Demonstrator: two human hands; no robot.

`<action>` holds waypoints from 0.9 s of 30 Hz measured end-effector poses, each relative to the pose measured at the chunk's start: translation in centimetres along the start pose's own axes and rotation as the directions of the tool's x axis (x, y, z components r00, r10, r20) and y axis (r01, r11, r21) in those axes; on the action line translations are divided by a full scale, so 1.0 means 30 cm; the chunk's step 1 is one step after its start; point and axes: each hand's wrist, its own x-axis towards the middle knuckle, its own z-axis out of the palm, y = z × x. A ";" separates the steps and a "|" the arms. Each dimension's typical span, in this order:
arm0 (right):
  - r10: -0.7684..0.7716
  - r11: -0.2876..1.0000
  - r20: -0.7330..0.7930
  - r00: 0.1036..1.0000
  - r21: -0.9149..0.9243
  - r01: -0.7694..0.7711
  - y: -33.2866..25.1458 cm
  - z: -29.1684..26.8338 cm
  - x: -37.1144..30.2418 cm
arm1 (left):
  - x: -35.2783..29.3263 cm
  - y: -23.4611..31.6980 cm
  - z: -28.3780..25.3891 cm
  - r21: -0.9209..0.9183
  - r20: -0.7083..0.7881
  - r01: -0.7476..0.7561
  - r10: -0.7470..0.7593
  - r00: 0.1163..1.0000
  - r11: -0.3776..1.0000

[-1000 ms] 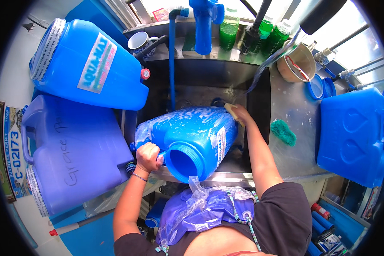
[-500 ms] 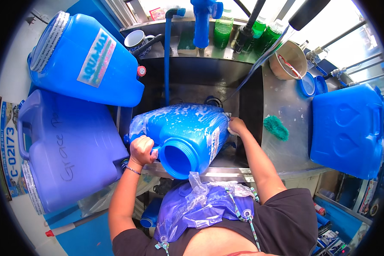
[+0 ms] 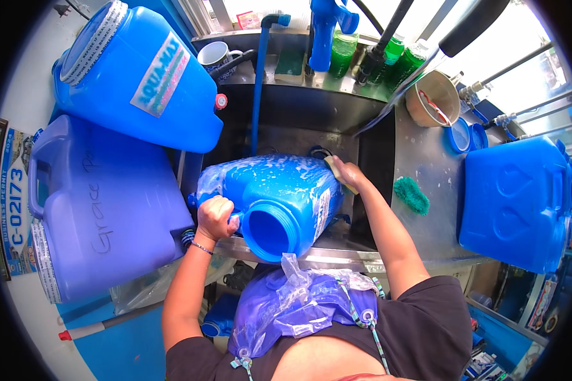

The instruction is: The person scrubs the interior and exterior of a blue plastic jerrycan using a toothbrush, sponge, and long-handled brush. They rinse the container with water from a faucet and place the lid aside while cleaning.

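Observation:
A blue plastic water jug (image 3: pixel 279 181) lies tilted in the dark metal sink (image 3: pixel 375 209), its uncapped round mouth toward me. White suds streak its upper side. My left hand (image 3: pixel 217 218) is closed around the jug's handle, left of the mouth. On the jug's far right edge, my right hand (image 3: pixel 348 174) presses a pale yellow sponge (image 3: pixel 334 169), its fingers closed on it. A stream of water (image 3: pixel 388 108) runs from a black spout (image 3: pixel 470 28) into the sink's far right.
Two jugs, one blue (image 3: pixel 140 82) and one purple (image 3: pixel 105 209), are stacked at the left. Another blue jug (image 3: pixel 515 200) stands on the right counter, near a green scrubbing pad (image 3: pixel 411 195), blue lids (image 3: pixel 459 131) and a beige bucket (image 3: pixel 432 98). Green bottles (image 3: pixel 343 54) line the back ledge.
My right hand has moved slightly up and left along the jug's edge with the sponge, which shows more now. My left hand keeps its grip. The view has shifted a little.

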 end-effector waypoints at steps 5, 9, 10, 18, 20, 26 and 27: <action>-0.092 0.898 -0.078 0.993 0.424 0.117 -0.039 0.016 0.066 | 0.030 0.012 0.004 0.003 -0.005 0.105 -0.105 0.994 0.994; -0.252 0.953 -0.478 0.841 0.029 0.302 -0.207 -0.076 0.004 | 0.049 0.020 -0.005 -0.070 -0.061 0.201 -0.205 0.977 0.977; -0.287 0.929 -0.535 0.795 0.047 0.367 -0.258 -0.119 -0.015 | 0.054 0.021 -0.004 -0.051 -0.043 0.223 -0.226 0.973 0.973; -0.327 0.919 -0.640 0.695 -0.388 0.076 -0.279 -0.512 -0.240 | 0.208 0.050 0.001 0.002 -0.092 0.483 -0.481 0.872 0.876; -0.293 0.872 -0.671 0.682 -0.480 -0.098 -0.198 -0.550 -0.301 | 0.266 0.057 0.006 -0.032 -0.065 0.577 -0.578 0.813 0.816; -0.469 0.876 -0.418 0.778 -0.106 0.471 -0.277 -0.597 -0.410 | 0.487 0.083 0.068 -0.204 0.186 0.647 -0.620 0.763 0.735; -0.437 0.824 -0.265 0.859 0.265 0.501 -0.338 -0.609 -0.411 | 0.529 0.090 0.084 -0.238 0.240 0.627 -0.580 0.778 0.742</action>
